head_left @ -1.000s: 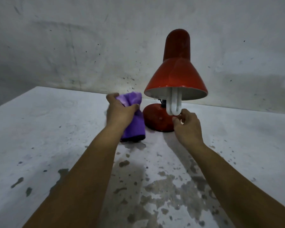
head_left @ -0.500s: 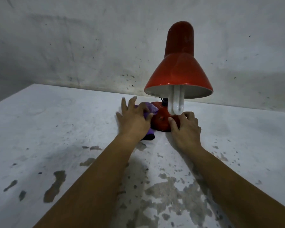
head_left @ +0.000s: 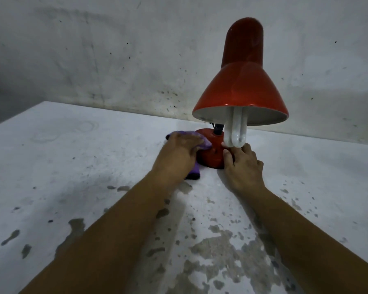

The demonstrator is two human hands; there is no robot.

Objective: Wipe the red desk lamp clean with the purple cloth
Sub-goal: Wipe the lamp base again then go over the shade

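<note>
Red metal desk lamp [head_left: 240, 90], white table [head_left: 72, 166], by the wall.
Left hand [head_left: 176, 153] presses crumpled purple cloth [head_left: 194, 135] flat-fingered against lamp's round base [head_left: 211, 151]; right hand [head_left: 243, 166] grips base's other side.

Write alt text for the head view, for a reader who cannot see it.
A person's left hand presses a purple cloth against the round base of a red desk lamp, while the right hand steadies the base. The lamp stands on a worn white table.
</note>
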